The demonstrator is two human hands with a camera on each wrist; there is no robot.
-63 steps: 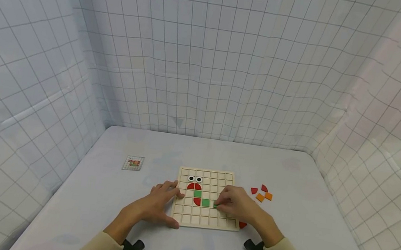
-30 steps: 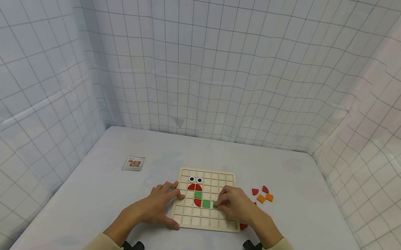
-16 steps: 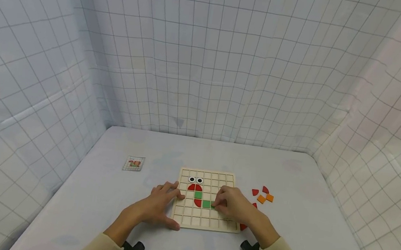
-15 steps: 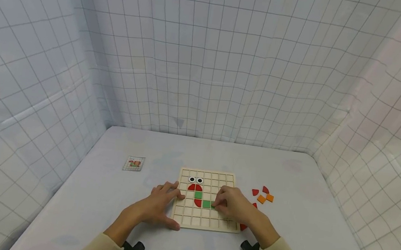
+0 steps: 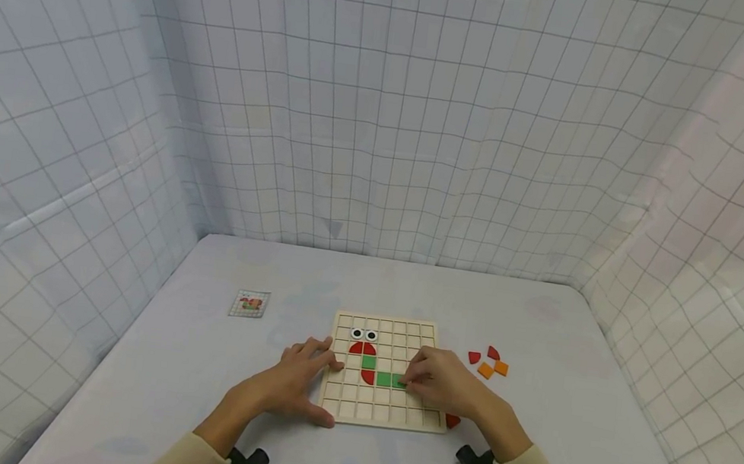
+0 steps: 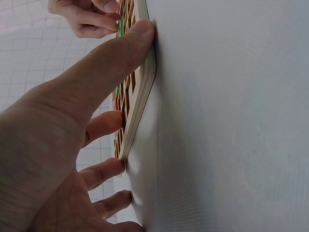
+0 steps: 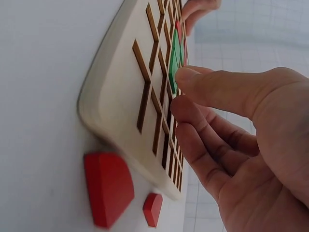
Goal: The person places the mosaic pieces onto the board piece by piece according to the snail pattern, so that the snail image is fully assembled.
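My left hand point(image 5: 293, 382) lies spread at the left side of a pale wooden grid board point(image 5: 348, 410). Its thumb touches the front edge and the fingertips rest on the left edge and the near cells. Over the board's right half, my right hand point(image 5: 445, 380) pinches a green square tile point(image 7: 172, 72) at its end with thumb and forefinger, low at a cell beside another green tile point(image 5: 383, 379). Two eye discs point(image 5: 363, 334), red quarter-circle tiles point(image 5: 362, 348) and a green square point(image 5: 368, 362) sit in cells farther left.
Right of the board lie loose red quarter pieces point(image 5: 494, 352) and orange squares point(image 5: 501, 368). Another red piece point(image 7: 108, 188) is close by the board's front right corner. A small picture card point(image 5: 250, 304) lies back left. Gridded white curtains point(image 5: 381, 149) surround the white table.
My right hand has shifted slightly on the board, and the green tile at its fingertips now lines up beside the other green square, more of it showing. The left hand has stayed put.
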